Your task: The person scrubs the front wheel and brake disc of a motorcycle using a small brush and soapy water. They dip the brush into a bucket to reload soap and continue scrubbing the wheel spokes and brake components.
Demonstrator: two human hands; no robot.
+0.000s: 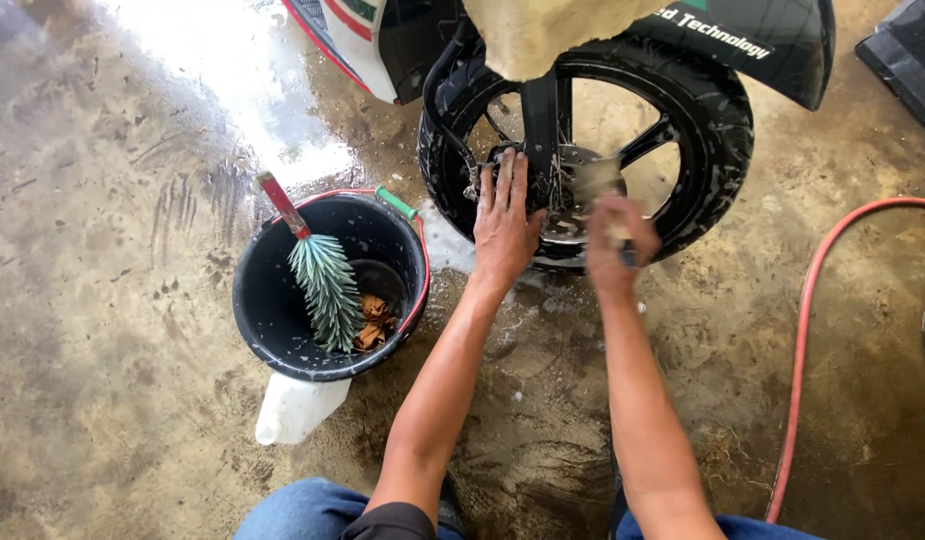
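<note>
- The left hand (504, 222) lies flat on the soapy motorcycle wheel (586, 150), fingers straight and close together, pointing up toward the hub; its grip is spread flat and pinches nothing.
- The right hand (616, 247) is just to the right of the left one, also at the lower part of the wheel, blurred. Its grip is curled around a small brush (599, 180), whose pale head rises just above the knuckles and touches the spokes.
- The wheel stands upright just beyond both hands, black tyre and black spokes flecked with foam, with a dark fender (772, 40) over its upper right.
- A yellowish sponge or cloth (542, 35) hangs above the wheel, well above both hands.
- To the left of the left hand, near the forearm, stands a black bucket (272, 310) with a red handle.
- Inside the bucket leans 1 long brush (327, 285) with green-white bristles and a red handle, beside a brown rag (372, 322).
- A white plastic jug (297, 408) lies on the floor touching the near side of the bucket.
- A red hose (804, 340) curves along the floor well to the right of the right hand.
- The concrete floor (112, 330) is wet, with suds around the wheel.
- Blue jeans (292, 510) show at the bottom, under both arms.
</note>
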